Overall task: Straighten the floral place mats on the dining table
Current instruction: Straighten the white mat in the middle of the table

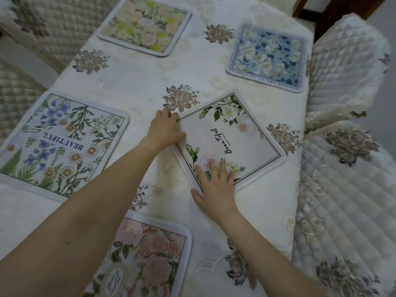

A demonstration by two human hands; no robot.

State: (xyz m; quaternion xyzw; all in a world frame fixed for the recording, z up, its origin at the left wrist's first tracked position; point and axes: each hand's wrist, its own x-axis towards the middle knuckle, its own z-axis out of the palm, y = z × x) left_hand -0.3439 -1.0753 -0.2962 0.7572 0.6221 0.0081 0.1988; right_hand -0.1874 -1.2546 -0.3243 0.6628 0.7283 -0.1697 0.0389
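A white place mat (240,144) with green leaves and the script word "Beautiful" lies skewed like a diamond in the middle of the table (137,82). My left hand (165,127) rests flat on its far left corner, fingers over the edge. My right hand (216,181) lies flat on its near corner, fingers spread on the printed flowers. Neither hand grips the mat. Other mats lie around it: a blue-flower "BEAUTIFUL" mat (62,144) at the left, a pink one (147,256) near me, a yellow-pink one (145,24) far left, a blue one (270,56) far right.
The table wears a cream embroidered cloth with raised flower motifs. Quilted chair covers stand at the right (347,67), the near right (342,200) and the far left (42,26). The table's right edge runs close to the skewed mat.
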